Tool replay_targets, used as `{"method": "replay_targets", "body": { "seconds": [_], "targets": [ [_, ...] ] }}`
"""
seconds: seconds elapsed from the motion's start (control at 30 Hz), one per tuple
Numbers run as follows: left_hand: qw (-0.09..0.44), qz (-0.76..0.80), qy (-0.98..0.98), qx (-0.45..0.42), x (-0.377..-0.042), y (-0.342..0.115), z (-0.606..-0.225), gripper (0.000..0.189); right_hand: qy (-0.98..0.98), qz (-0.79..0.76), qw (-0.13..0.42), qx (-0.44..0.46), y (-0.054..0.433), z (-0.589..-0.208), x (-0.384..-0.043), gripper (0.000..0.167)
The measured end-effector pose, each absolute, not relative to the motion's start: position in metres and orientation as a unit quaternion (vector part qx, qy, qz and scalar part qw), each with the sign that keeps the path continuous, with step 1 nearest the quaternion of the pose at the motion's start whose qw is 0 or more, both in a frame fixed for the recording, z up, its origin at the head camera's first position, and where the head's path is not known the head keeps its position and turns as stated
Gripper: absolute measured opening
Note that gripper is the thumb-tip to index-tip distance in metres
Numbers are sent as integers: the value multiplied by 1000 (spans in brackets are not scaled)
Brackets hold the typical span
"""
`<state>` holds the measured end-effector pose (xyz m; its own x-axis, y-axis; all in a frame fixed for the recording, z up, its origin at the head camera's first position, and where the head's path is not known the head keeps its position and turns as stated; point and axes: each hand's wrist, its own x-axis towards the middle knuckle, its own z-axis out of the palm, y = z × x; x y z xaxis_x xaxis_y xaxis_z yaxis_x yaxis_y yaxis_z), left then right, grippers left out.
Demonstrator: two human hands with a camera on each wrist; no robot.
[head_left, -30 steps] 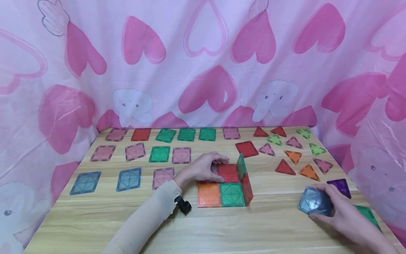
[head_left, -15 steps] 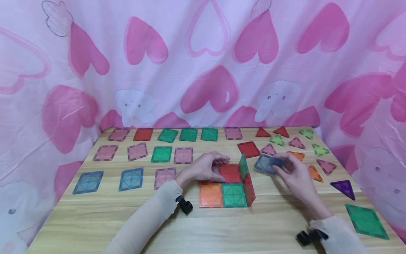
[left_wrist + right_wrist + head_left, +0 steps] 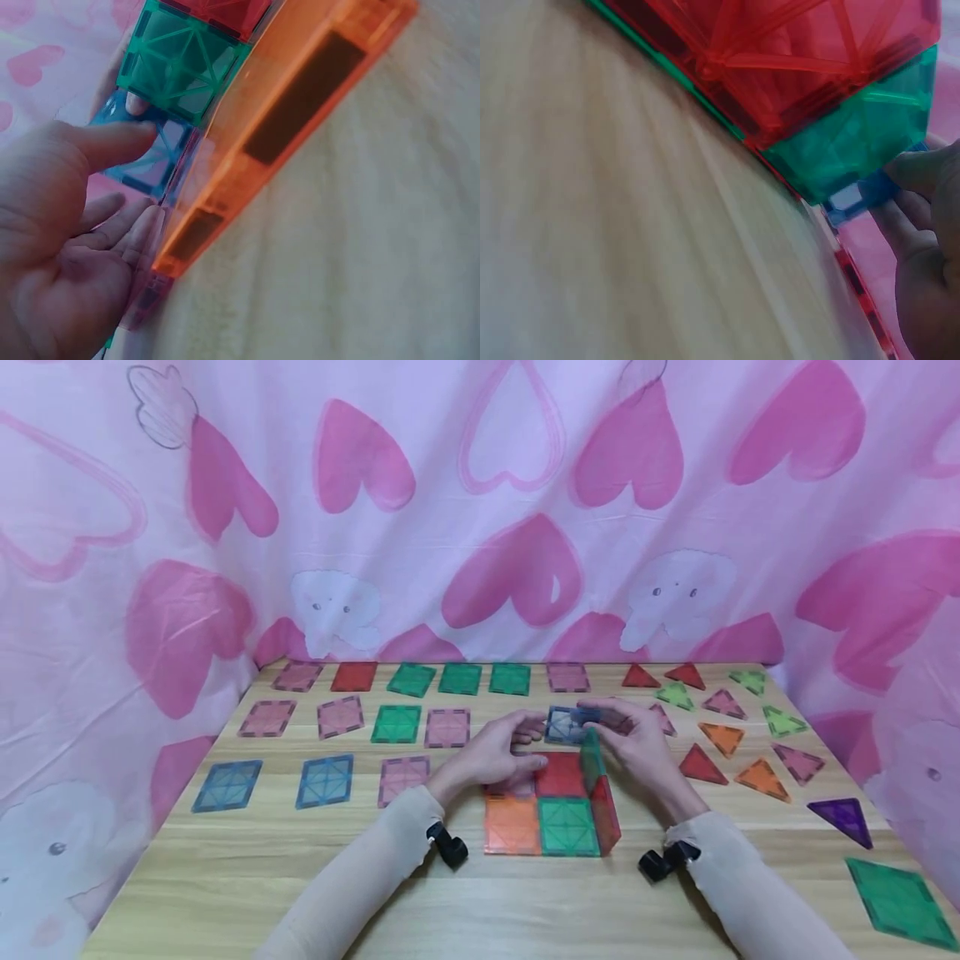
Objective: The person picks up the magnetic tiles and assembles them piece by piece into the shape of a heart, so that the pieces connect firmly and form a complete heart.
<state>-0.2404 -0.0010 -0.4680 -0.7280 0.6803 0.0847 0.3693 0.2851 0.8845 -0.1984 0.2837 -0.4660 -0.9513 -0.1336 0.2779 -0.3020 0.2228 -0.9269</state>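
Observation:
My right hand (image 3: pixel 637 743) pinches a blue square magnetic tile (image 3: pixel 564 725), held upright at the far edge of a flat two-by-two patch. That patch has a red tile (image 3: pixel 561 774), a green tile (image 3: pixel 568 827), an orange tile (image 3: pixel 512 825) and a pink tile partly covered by my left hand (image 3: pixel 497 750). Along its right side stand a green tile (image 3: pixel 592 758) and a red tile (image 3: pixel 606 817). Thumb and fingers of the left hand are spread, close to the blue tile (image 3: pixel 161 161) with nothing gripped. In the right wrist view, the standing green tile (image 3: pixel 862 135) partly hides the blue one.
Loose square tiles lie in rows at left and back, such as a blue square (image 3: pixel 325 782) and a pink square (image 3: pixel 447 727). Triangles, including an orange triangle (image 3: pixel 763 779) and a purple triangle (image 3: pixel 843 818), lie right. A large green square (image 3: pixel 900 900) is near the right edge.
My right hand has carried the blue tile from the right side of the table leftward to the patch's far edge. The left hand's fingers have lifted and spread from the patch.

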Motion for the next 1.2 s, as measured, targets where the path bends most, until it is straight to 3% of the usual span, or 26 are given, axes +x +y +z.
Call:
{"method": "replay_targets", "body": {
  "seconds": [0.43, 0.73, 0.97, 1.2],
  "targets": [
    [80, 568, 768, 284, -238, 4, -474, 39, -801, 567, 4, 193, 284, -467, -202, 49],
    [68, 530, 800, 273, -236, 6, -473, 21, -783, 592, 24, 186, 304, -468, -179, 45],
    [87, 533, 790, 289, -237, 4, -472, 22, -778, 595, 132, 150, 359, -445, -120, 47],
    [90, 534, 787, 294, -242, -2, -473, 24, -791, 565, 228, 57, 436, -434, -36, 60]
  ]
}}
